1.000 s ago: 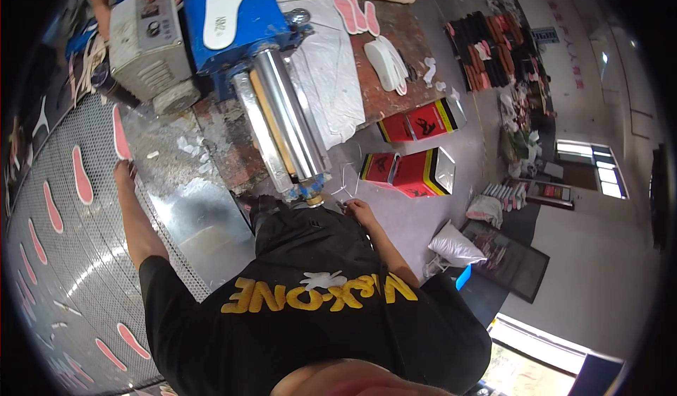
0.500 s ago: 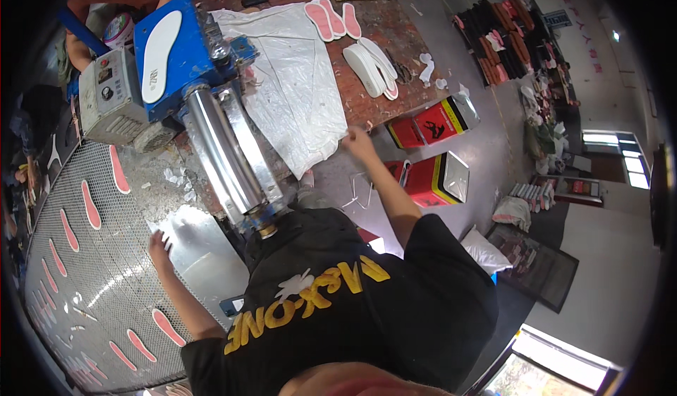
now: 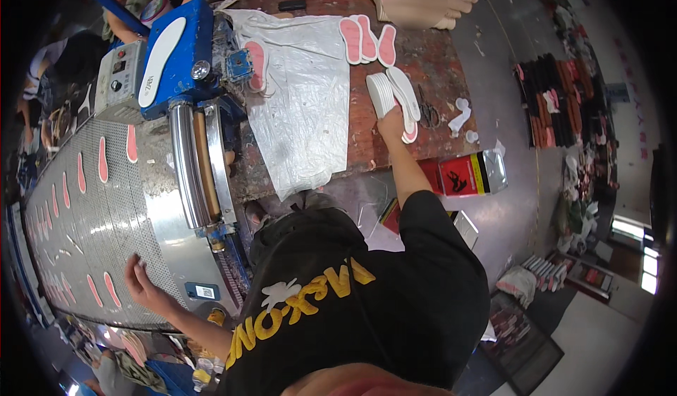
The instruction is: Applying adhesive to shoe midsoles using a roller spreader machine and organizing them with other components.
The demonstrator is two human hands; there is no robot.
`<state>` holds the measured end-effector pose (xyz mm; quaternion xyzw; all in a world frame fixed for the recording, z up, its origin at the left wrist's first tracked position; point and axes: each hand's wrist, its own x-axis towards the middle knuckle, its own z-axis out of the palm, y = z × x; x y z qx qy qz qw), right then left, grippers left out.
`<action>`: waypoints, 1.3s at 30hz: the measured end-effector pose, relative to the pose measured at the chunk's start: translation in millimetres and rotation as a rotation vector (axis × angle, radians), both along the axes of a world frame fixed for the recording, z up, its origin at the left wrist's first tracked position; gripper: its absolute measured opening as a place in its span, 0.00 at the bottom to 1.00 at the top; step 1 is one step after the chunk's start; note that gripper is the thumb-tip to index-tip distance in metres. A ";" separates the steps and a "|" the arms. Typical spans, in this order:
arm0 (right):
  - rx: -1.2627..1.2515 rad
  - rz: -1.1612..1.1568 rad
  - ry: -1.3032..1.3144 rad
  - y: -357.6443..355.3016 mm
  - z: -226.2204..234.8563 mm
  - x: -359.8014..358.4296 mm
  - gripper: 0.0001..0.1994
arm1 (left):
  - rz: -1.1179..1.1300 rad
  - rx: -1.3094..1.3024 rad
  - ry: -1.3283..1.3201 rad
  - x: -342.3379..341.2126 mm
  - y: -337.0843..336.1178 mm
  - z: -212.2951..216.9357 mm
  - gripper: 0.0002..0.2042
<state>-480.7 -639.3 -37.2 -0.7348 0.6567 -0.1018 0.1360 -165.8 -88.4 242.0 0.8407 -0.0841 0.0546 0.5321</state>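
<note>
Wooden and worn, the workbench (image 3: 451,64) runs along the top of the view, with a sheet of clear plastic (image 3: 303,93) spread over its middle and three pink insoles (image 3: 368,40) laid side by side near the far edge. On its right part the right hand (image 3: 390,122) rests on a stack of white insoles (image 3: 392,98) – fingers curled onto the stack's near end, though whether they actually grip it I cannot tell. Scissors (image 3: 427,114) lie just beside the stack. To the left sits a blue roller machine (image 3: 176,57) feeding a metal mesh conveyor (image 3: 70,220) dotted with pink insoles. The left hand (image 3: 141,279) lies open, fingers spread flat on the conveyor's near edge – holding nothing
</note>
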 end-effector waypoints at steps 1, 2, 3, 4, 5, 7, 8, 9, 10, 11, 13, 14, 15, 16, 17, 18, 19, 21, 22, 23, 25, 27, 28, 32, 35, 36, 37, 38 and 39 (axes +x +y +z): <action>0.015 0.012 0.021 0.1 -1.1 -1.4 0.27 | -0.091 -0.031 -0.118 -9.9 -22.0 11.1 0.12; 0.026 0.031 0.045 1.6 0.0 -1.9 0.26 | -0.183 -0.051 -0.106 -18.3 -41.8 16.9 0.12; 0.021 0.071 0.039 3.7 6.1 2.6 0.26 | -0.262 -0.070 -0.101 -24.3 -62.0 22.3 0.12; 0.042 0.250 -0.148 7.5 14.9 6.6 0.27 | -0.390 -0.120 -0.103 -30.8 -83.7 22.8 0.12; 0.077 0.436 -0.333 17.6 24.3 10.3 0.29 | -0.512 -0.163 -0.105 -38.6 -103.4 26.2 0.13; 0.513 0.565 -0.891 74.4 91.5 41.7 0.32 | -0.786 0.026 -0.264 -46.7 -138.5 47.1 0.13; 0.691 0.561 -0.960 92.3 99.7 33.2 0.34 | -0.864 0.000 -0.300 -50.9 -163.4 52.3 0.14; 0.881 0.554 -1.023 109.6 105.0 27.0 0.36 | -0.938 -0.017 -0.334 -55.5 -184.7 56.8 0.14; 0.997 0.622 -1.142 131.0 111.8 25.1 0.37 | -1.020 -0.032 -0.365 -59.2 -202.4 53.4 0.15; 1.120 0.688 -1.257 152.5 121.1 25.8 0.38 | -1.103 -0.046 -0.395 -63.2 -213.9 47.3 0.17; 1.269 0.884 -1.223 185.6 143.3 41.5 0.40 | -1.296 0.056 -0.388 -66.2 -213.1 38.4 0.18; 1.299 0.848 -1.221 199.1 151.4 45.3 0.39 | -1.359 -0.054 -0.128 -66.5 -209.1 40.0 0.20; 1.327 0.814 -1.225 212.3 156.0 47.2 0.38 | -1.325 -0.048 -0.142 -68.2 -203.0 42.4 0.20; 1.287 0.849 -1.178 219.3 150.1 45.4 0.37 | -1.317 -0.001 -0.159 -71.0 -199.7 42.9 0.23; 1.252 0.888 -1.132 224.5 147.1 44.6 0.37 | -1.303 0.050 -0.173 -74.3 -196.3 42.6 0.26; 1.252 0.864 -1.116 227.3 146.3 42.2 0.33 | -1.296 0.023 -0.183 -77.3 -195.0 35.4 0.24; 1.037 0.919 -0.870 227.3 133.8 39.9 0.28 | -1.297 0.112 -0.193 -84.9 -192.2 38.0 0.23; 0.904 0.958 -0.800 232.0 136.7 49.5 0.23 | -1.364 0.047 -0.307 -102.5 -197.7 41.2 0.20; 0.478 1.251 -0.717 225.7 127.0 47.5 0.24 | -1.403 0.008 -0.392 -115.4 -205.5 40.0 0.20; 0.029 1.514 -0.617 217.0 129.8 55.4 0.24 | -1.388 0.030 -0.416 -120.4 -205.7 45.5 0.20; 0.361 1.269 -0.834 213.6 159.6 61.2 0.25 | -1.357 0.104 -0.446 -113.5 -198.5 50.0 0.21; 0.681 0.950 -0.986 202.8 188.2 62.4 0.27 | -1.236 0.129 -0.571 -110.5 -194.5 69.0 0.23; 0.495 0.999 -0.903 192.2 195.8 64.7 0.28 | -1.141 0.145 -0.676 -108.4 -190.4 76.9 0.24; 0.083 1.191 -0.717 175.0 255.2 62.2 0.30 | -0.952 0.449 -0.604 -92.3 -174.7 68.9 0.37; -0.208 1.289 -0.637 169.0 291.5 56.2 0.28 | -1.015 0.381 -0.466 -95.2 -171.4 61.0 0.35; -0.211 1.304 -0.641 169.2 295.6 59.6 0.28 | -0.972 0.261 -0.546 -96.1 -169.3 60.0 0.30; -0.316 1.177 -0.818 167.0 297.7 59.7 0.27 | -0.971 0.259 -0.537 -97.6 -170.4 58.3 0.30; -0.419 1.038 -0.986 167.1 300.0 61.8 0.27 | -0.894 0.170 -0.633 -96.8 -170.8 57.5 0.27; -0.208 0.931 -1.220 171.9 299.5 71.7 0.25 | -0.814 0.080 -0.725 -95.5 -171.3 57.2 0.24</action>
